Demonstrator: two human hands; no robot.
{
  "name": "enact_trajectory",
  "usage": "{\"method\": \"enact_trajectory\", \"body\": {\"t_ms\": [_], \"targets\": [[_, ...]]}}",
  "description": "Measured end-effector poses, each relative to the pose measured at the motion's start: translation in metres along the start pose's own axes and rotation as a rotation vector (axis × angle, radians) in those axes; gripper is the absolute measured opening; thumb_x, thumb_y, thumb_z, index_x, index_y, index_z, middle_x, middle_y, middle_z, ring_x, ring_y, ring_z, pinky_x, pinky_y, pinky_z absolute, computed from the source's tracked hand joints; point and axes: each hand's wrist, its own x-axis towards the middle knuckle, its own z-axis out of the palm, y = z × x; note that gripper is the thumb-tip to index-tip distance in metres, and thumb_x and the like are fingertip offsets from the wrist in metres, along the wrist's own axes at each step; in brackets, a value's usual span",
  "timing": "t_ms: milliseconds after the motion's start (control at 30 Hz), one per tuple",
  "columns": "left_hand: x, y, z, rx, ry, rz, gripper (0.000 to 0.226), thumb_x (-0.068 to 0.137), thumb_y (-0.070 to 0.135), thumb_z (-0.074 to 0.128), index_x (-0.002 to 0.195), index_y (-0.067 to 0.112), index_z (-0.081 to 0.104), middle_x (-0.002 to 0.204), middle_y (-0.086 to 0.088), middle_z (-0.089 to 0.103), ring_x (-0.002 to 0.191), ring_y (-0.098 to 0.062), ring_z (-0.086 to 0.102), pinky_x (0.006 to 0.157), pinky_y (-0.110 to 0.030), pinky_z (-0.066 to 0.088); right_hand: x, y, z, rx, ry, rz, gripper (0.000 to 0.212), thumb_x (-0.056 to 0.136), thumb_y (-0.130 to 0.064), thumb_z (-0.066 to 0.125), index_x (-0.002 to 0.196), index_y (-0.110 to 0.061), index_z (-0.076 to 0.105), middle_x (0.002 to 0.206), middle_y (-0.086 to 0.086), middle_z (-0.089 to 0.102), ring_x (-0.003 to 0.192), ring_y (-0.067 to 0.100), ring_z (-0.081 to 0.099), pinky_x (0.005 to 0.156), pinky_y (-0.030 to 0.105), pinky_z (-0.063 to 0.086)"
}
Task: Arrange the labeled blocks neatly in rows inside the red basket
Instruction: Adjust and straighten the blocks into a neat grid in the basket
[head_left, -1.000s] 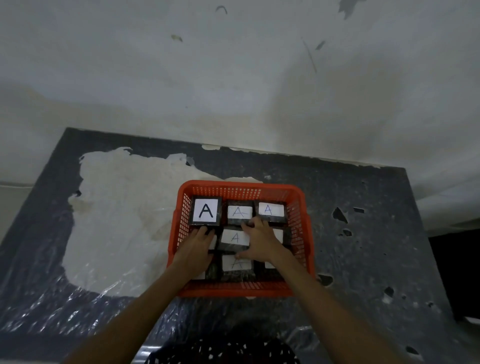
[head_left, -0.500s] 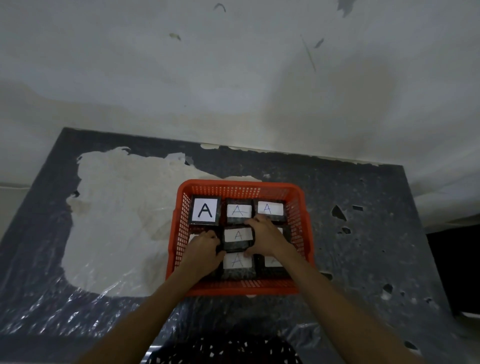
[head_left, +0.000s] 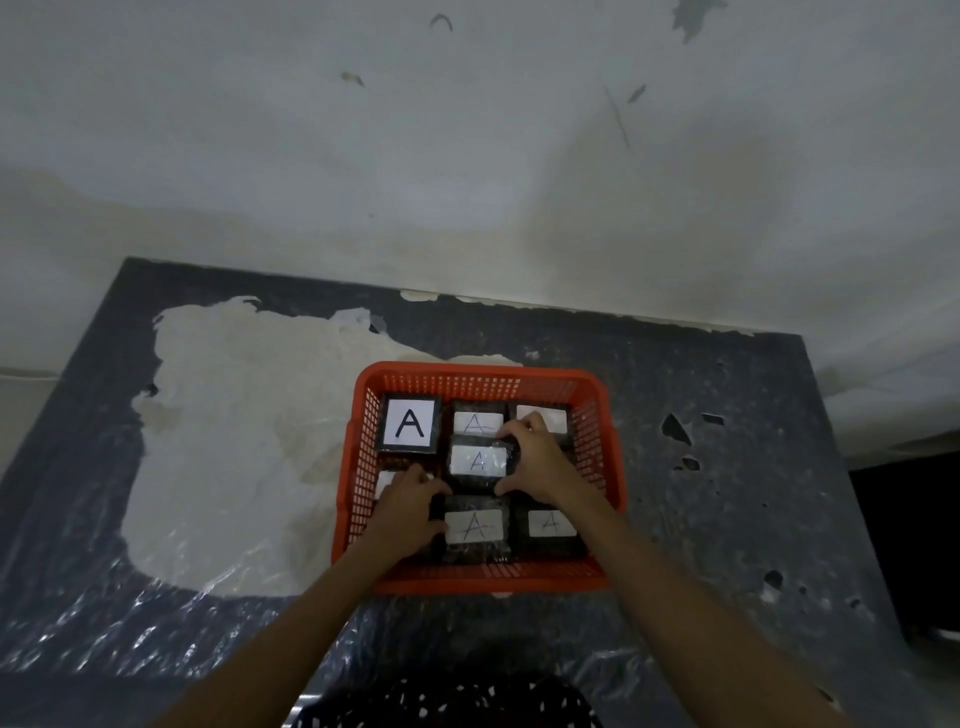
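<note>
Your right hand (head_left: 540, 460) pinches the middle block (head_left: 478, 461) by its right edge, thumb below and fingers above, inside the red basket (head_left: 597, 467); your left hand (head_left: 410, 501) curls over the left column, and I can't tell whether it grips anything. Square that block between its neighbours, label level with the block behind (head_left: 477, 422), then press it flat and release gently

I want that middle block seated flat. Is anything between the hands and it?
Nothing visible. The right hand grips the middle block at its right side, and the left hand is at its lower left corner, inside the basket.
</note>
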Motion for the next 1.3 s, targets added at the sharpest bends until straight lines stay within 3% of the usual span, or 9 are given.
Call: {"method": "enact_trajectory", "body": {"t_ms": [167, 333, 433, 600, 733, 900, 1067, 1200, 1300], "targets": [[-0.004, 0.003, 0.002, -0.036, 0.082, -0.018, 0.041, 0.075, 0.025, 0.071, 0.113, 0.018, 0.055, 0.116, -0.002, 0.051, 0.107, -0.015, 0.049, 0.092, -0.029, 0.046, 0.004, 0.000, 0.011, 0.066, 0.012, -0.039, 0.041, 0.084, -0.016, 0.066, 0.124, -0.016, 0.054, 0.122, 0.006, 0.043, 0.115, 0.023, 0.048, 0.101, 0.036, 0.043], [-0.003, 0.000, -0.012, 0.047, 0.340, -0.023, 0.024, 0.085, 0.018, 0.059, 0.108, 0.013, 0.060, 0.118, -0.007, 0.056, 0.107, -0.021, 0.052, 0.090, -0.034, 0.047, 0.011, 0.001, 0.013, 0.064, 0.011, -0.021, 0.034, 0.093, -0.014, 0.053, 0.127, -0.013, 0.055, 0.117, 0.009, 0.042, 0.111, 0.023, 0.048, 0.101, 0.032, 0.040], [0.001, -0.004, -0.024, 0.113, 0.294, 0.051, 0.026, 0.086, 0.010, 0.057, 0.111, 0.009, 0.061, 0.124, -0.010, 0.054, 0.108, -0.024, 0.055, 0.091, -0.037, 0.051, 0.015, -0.001, 0.011, 0.060, 0.006, -0.022, 0.034, 0.092, -0.013, 0.055, 0.126, -0.009, 0.057, 0.120, 0.013, 0.049, 0.113, 0.026, 0.049, 0.102, 0.033, 0.040], [0.004, -0.007, -0.020, 0.098, 0.154, 0.072, 0.030, 0.091, 0.017, 0.051, 0.121, 0.014, 0.051, 0.124, -0.013, 0.048, 0.102, -0.027, 0.058, 0.085, -0.038, 0.055, 0.016, 0.002, 0.010, 0.117, 0.071, 0.016, 0.031, 0.085, -0.015, 0.066, 0.114, -0.004, 0.062, 0.116, 0.014, 0.061, 0.108, 0.026, 0.056, 0.090, 0.029, 0.044], [0.004, -0.010, -0.014, 0.124, 0.172, 0.121, 0.033, 0.085, 0.022, 0.058, 0.117, 0.014, 0.056, 0.114, -0.009, 0.048, 0.096, -0.018, 0.053, 0.082, -0.027, 0.051, 0.017, 0.003, 0.005, 0.010, 0.018, -0.019, 0.033, 0.089, -0.023, 0.061, 0.119, -0.012, 0.060, 0.120, 0.008, 0.050, 0.110, 0.023, 0.052, 0.095, 0.036, 0.045], [0.007, -0.015, -0.015, 0.187, 0.132, 0.154, 0.052, 0.082, 0.024, 0.060, 0.131, 0.018, 0.045, 0.129, -0.004, 0.051, 0.115, -0.019, 0.050, 0.097, -0.032, 0.044, 0.006, 0.014, 0.000, -0.052, 0.045, -0.068, 0.046, 0.084, -0.016, 0.058, 0.129, -0.012, 0.051, 0.123, 0.009, 0.049, 0.111, 0.025, 0.051, 0.093, 0.036, 0.046], [0.006, -0.019, -0.015, 0.317, 0.007, 0.117, 0.061, 0.079, 0.021, 0.066, 0.134, 0.016, 0.041, 0.135, -0.006, 0.050, 0.122, -0.022, 0.047, 0.105, -0.035, 0.037, 0.001, 0.014, 0.012, -0.043, 0.020, -0.053, 0.065, 0.081, -0.032, 0.067, 0.138, -0.014, 0.040, 0.133, 0.008, 0.042, 0.122, 0.023, 0.043, 0.104, 0.039, 0.041], [0.008, -0.012, -0.021, 0.331, 0.013, 0.077, 0.053, 0.078, 0.021, 0.066, 0.126, 0.013, 0.046, 0.129, -0.007, 0.052, 0.117, -0.021, 0.050, 0.102, -0.033, 0.041, 0.012, 0.005, 0.013, 0.121, 0.035, 0.022, 0.047, 0.079, -0.021, 0.072, 0.121, -0.011, 0.053, 0.120, 0.010, 0.044, 0.111, 0.023, 0.050, 0.099, 0.035, 0.044], [0.005, -0.013, -0.026, 0.254, 0.039, 0.078, 0.057, 0.077, 0.024, 0.067, 0.128, 0.015, 0.044, 0.132, -0.005, 0.050, 0.120, -0.021, 0.047, 0.103, -0.034, 0.041, 0.015, 0.000, 0.002, 0.274, 0.017, 0.045, 0.029, 0.081, -0.012, 0.070, 0.106, -0.014, 0.056, 0.106, 0.004, 0.053, 0.100, 0.022, 0.056, 0.084, 0.030, 0.047]]}}
